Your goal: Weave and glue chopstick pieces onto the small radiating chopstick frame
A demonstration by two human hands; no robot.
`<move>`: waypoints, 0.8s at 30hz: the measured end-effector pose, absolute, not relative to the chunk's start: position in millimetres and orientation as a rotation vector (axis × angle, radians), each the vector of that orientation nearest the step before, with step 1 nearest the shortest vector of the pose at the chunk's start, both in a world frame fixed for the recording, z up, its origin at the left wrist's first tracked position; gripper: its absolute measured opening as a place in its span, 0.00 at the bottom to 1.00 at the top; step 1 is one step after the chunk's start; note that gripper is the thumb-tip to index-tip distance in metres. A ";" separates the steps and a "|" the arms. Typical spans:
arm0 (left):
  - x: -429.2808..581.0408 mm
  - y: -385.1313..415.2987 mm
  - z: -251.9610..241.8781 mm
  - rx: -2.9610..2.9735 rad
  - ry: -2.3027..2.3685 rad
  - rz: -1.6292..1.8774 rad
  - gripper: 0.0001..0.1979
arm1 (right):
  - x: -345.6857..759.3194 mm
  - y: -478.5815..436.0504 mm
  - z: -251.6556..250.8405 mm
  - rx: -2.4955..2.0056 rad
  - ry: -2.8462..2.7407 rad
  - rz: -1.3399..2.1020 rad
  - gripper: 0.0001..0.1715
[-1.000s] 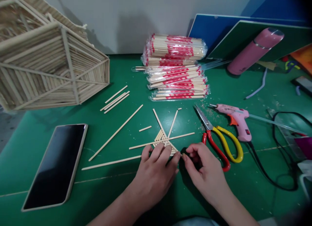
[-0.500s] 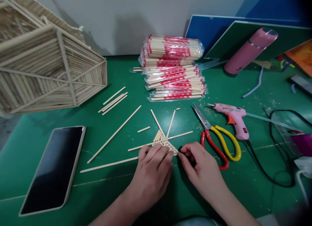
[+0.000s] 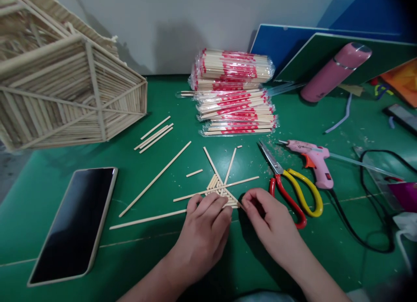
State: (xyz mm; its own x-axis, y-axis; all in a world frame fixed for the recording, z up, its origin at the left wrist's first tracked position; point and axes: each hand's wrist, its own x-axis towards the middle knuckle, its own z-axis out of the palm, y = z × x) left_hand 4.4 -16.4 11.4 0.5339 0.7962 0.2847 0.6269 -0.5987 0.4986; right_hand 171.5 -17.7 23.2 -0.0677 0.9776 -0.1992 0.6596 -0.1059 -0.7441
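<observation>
A star-like piece of crossed thin wooden sticks (image 3: 223,187), with short pieces laid side by side between them, lies on the green table. My left hand (image 3: 205,224) has its fingers curled over the near-left part, holding it down and hiding some of the sticks. At the piece's right corner, thumb and forefinger of my right hand (image 3: 267,217) are pinched together by a stick's tip; anything between them is too small to make out. One long stick (image 3: 148,219) runs out leftward from under my left hand. Scissors (image 3: 286,184) with red and yellow handles lie right of my right hand.
A pink glue gun (image 3: 312,158) with its black cord lies at the right. Wrapped stick bundles (image 3: 236,93) are piled at the back, beside a pink flask (image 3: 335,71). Leftward are loose sticks (image 3: 154,137), a phone (image 3: 73,224) and a large stick-built model (image 3: 74,89).
My right fingertips have drawn slightly back to the right from the stick's tip. My left hand keeps its place on the sticks. The whole view has shifted a little.
</observation>
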 end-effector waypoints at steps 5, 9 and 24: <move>3.0 -17.3 11.2 2.423 1.170 0.732 0.13 | 181.2 -21.4 23.6 -1.708 -1.407 1.130 0.11; -1.0 -21.3 19.2 2.400 1.264 0.859 0.15 | 186.4 -27.3 20.2 -1.579 -1.242 1.150 0.12; 33.2 -69.4 63.9 0.689 0.719 0.610 0.14 | 212.4 -60.2 28.3 -1.431 -1.910 0.550 0.11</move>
